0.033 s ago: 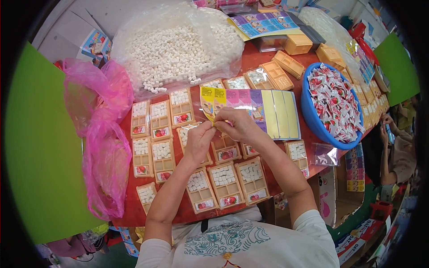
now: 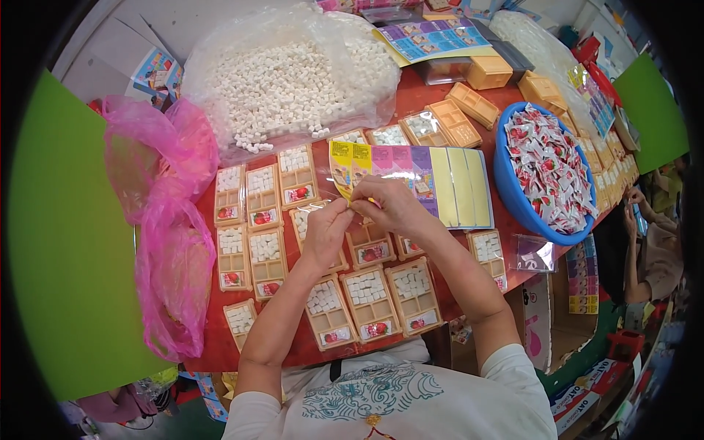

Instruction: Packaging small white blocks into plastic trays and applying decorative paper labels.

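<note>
Sheet: yellow end pinched in both hands, above the trays

Sheet (image 2: 422, 165) is out over the middle of the red counter (image 2: 213, 319). Left part is printed yellow, pink and purple; right part is pale-yellow strips. Near-left corner runs down to the fingertips.

Left hand (image 2: 327, 229): fingers closed, thumb and index pinching at that corner. Right hand (image 2: 387, 202): same, curled in from the other side, tips meeting the left's. Fingers hide how much of the sheet each one has.

Trays (image 2: 368, 311), beige with compartments, sit around and below the forearms, three in a row between them. Most carry white cubes (image 2: 282, 95) at the far end and a strawberry-print sachet near the person; middle compartments bare. More trays lie beyond the sheet, partly covered by it.

Clear bag (image 2: 293, 26) of loose cubes at the back, some spilling at its front edge. Pink bag (image 2: 176, 271) crumpled along the left. Blue bowl (image 2: 513, 202) just right of the sheet, heaped with sachets (image 2: 550, 172). Second sheet (image 2: 440, 40) lies at the back. Co-worker's arm (image 2: 636, 257) at far right.
</note>
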Demonstrator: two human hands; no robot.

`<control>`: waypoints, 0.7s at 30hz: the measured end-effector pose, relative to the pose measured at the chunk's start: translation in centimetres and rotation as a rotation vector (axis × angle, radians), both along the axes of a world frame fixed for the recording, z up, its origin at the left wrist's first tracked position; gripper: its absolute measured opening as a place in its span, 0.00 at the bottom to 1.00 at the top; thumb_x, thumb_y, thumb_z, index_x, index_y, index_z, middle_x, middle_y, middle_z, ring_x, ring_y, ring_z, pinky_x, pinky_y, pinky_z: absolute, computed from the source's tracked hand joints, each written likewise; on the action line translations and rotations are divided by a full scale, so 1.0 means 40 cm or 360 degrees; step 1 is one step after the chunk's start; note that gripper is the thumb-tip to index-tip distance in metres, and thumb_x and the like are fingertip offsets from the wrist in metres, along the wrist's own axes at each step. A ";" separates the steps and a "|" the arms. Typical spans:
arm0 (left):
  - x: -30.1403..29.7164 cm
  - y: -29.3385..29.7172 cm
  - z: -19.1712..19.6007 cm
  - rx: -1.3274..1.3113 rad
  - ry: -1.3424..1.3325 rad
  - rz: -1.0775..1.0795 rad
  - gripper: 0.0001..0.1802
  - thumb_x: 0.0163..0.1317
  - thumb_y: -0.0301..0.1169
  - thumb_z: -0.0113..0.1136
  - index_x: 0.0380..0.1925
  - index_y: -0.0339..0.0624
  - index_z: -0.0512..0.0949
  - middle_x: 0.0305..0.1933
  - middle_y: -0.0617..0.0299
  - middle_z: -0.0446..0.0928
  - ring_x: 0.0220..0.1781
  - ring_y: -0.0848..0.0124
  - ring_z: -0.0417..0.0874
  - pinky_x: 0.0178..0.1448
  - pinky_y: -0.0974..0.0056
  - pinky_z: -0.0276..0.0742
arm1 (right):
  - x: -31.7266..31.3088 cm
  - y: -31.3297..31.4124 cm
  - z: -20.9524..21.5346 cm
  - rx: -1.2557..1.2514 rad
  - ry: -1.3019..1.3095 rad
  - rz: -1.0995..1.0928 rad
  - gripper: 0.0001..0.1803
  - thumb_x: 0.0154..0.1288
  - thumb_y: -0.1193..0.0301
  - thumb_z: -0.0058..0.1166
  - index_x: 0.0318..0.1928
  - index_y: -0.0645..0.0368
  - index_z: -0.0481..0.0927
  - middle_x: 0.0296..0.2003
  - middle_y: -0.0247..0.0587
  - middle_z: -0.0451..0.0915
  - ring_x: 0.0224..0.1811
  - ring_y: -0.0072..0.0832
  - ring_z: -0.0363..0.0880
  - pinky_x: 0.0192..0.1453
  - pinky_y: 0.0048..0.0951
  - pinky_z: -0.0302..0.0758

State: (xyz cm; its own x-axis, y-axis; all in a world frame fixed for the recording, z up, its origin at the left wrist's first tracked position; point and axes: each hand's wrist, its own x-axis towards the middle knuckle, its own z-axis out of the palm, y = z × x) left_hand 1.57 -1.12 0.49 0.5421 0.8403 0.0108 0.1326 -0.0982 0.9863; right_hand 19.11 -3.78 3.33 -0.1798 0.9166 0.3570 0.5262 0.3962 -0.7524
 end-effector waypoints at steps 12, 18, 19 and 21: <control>0.005 0.002 -0.039 -0.0117 -0.0211 0.0022 0.11 0.64 0.31 0.51 0.28 0.33 0.73 0.23 0.65 0.69 0.29 0.78 0.67 0.34 0.68 0.64 | -0.009 0.005 -0.031 -0.0021 -0.0022 -0.0116 0.04 0.61 0.75 0.54 0.33 0.65 0.77 0.27 0.49 0.77 0.30 0.43 0.79 0.34 0.37 0.75; -0.007 0.004 -0.018 -0.0201 -0.0196 -0.0014 0.12 0.67 0.28 0.49 0.42 0.33 0.79 0.36 0.68 0.77 0.40 0.80 0.74 0.46 0.72 0.69 | 0.010 0.020 -0.057 -0.0452 0.0548 -0.0081 0.07 0.62 0.75 0.53 0.38 0.66 0.80 0.26 0.46 0.79 0.28 0.35 0.79 0.35 0.32 0.76; -0.003 0.001 -0.007 -0.0216 -0.0227 0.0011 0.13 0.67 0.28 0.49 0.43 0.32 0.79 0.37 0.67 0.77 0.40 0.79 0.74 0.47 0.71 0.69 | 0.018 0.021 -0.056 -0.0601 0.0726 -0.0044 0.08 0.63 0.75 0.53 0.40 0.65 0.81 0.27 0.44 0.80 0.29 0.33 0.79 0.36 0.31 0.76; -0.004 0.006 -0.005 -0.0005 -0.0285 -0.0006 0.13 0.67 0.28 0.49 0.45 0.32 0.79 0.39 0.65 0.78 0.43 0.77 0.75 0.51 0.70 0.68 | 0.032 0.022 -0.065 -0.0402 0.0660 -0.0093 0.09 0.63 0.75 0.53 0.43 0.65 0.80 0.32 0.44 0.80 0.32 0.32 0.80 0.38 0.30 0.76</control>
